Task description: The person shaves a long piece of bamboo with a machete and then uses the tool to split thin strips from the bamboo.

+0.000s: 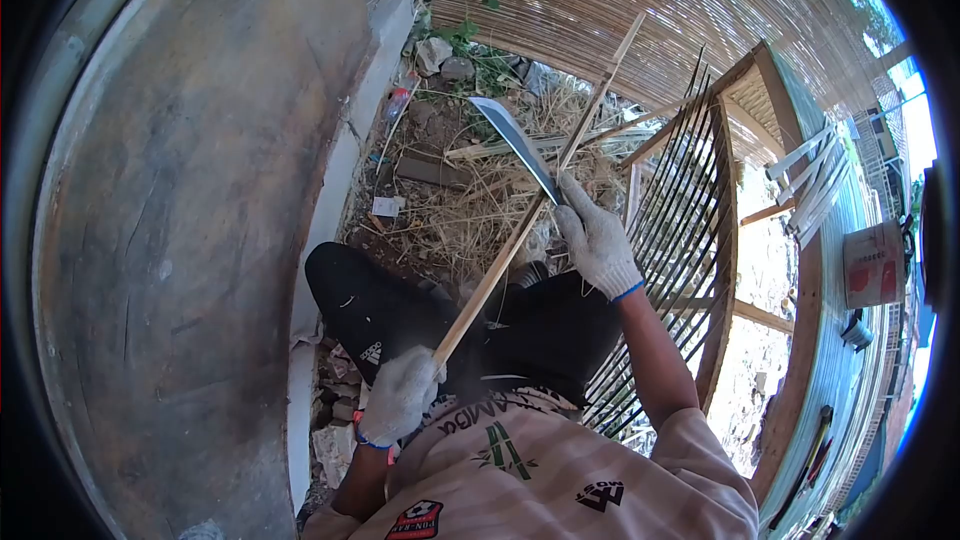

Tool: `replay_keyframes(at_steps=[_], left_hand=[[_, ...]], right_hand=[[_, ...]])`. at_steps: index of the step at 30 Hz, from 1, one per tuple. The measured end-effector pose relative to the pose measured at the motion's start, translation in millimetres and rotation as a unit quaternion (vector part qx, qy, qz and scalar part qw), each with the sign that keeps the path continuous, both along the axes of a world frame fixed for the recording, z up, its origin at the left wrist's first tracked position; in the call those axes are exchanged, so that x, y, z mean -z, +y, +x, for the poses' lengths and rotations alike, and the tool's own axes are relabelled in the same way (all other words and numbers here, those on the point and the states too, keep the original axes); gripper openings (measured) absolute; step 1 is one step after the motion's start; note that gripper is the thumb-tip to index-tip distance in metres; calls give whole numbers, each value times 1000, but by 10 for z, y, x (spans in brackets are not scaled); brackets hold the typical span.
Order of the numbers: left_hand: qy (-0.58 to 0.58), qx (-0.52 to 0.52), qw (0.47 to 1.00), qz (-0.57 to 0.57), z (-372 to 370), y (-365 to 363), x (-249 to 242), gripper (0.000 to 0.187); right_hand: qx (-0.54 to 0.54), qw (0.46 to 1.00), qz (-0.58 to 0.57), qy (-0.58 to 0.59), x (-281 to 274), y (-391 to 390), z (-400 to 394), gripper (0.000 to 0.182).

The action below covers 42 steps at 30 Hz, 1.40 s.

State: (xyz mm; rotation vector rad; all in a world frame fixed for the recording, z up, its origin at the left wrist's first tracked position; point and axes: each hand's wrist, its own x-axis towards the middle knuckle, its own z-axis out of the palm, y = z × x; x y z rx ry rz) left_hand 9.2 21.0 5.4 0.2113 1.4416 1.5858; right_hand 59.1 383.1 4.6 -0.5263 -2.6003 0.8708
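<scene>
A long split bamboo strip [487,290] slants up across my lap, from the lower left to the upper right. My left hand [403,395], in a white knit glove, is wrapped round its lower end. My right hand [598,240], gloved the same way with a blue cuff, is closed on a machete [515,145]. The handle is hidden in the glove. Its broad curved blade points up and left, overlapping the strip near its middle. Beneath lie dry shavings [440,220] on the ground in front of my crossed legs [380,305].
A large worn board [190,230] stands along the left. To the right is a wooden frame [727,240] with thin dark slats [670,210]. A bamboo screen [560,0] closes the back. A bucket [873,265] and pale strips [815,175] sit at the far right.
</scene>
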Motion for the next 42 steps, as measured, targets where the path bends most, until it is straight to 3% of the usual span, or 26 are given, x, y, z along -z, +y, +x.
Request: replay_keyframes(at_steps=[5, 7, 8, 11, 16, 26, 36, 38, 42], left_hand=[[-87, -11, 996, 8, 18, -19, 20, 32], [-104, 1, 994, 17, -6, 44, 56, 34], [-104, 2, 994, 19, -29, 98, 56, 34], [-108, 9, 994, 23, -72, 275, 40, 38], [-150, -5, 987, 56, -115, 295, 97, 40], [-131, -6, 990, 47, -121, 147, 28, 41], [-144, 1, 988, 55, -101, -44, 24, 40], [-144, 4, 988, 58, -69, -144, 48, 40], [-138, 15, 989, 46, -36, -333, 41, 38]], right_hand=[[59, 995, -21, -74, -213, 52, 57, 54], [-8, 999, -15, -37, -109, -109, 163, 55], [-36, 995, -24, -92, -243, -272, 203, 56], [-133, 984, 5, -116, -233, -664, 321, 57], [-180, 970, 1, -164, -365, -945, 347, 58], [-134, 985, 46, -103, -305, -672, 197, 58], [-134, 972, 57, -187, -513, -529, 83, 60], [-35, 991, -22, -128, -414, -349, 69, 57], [-13, 998, 37, -57, -411, -12, 48, 58]])
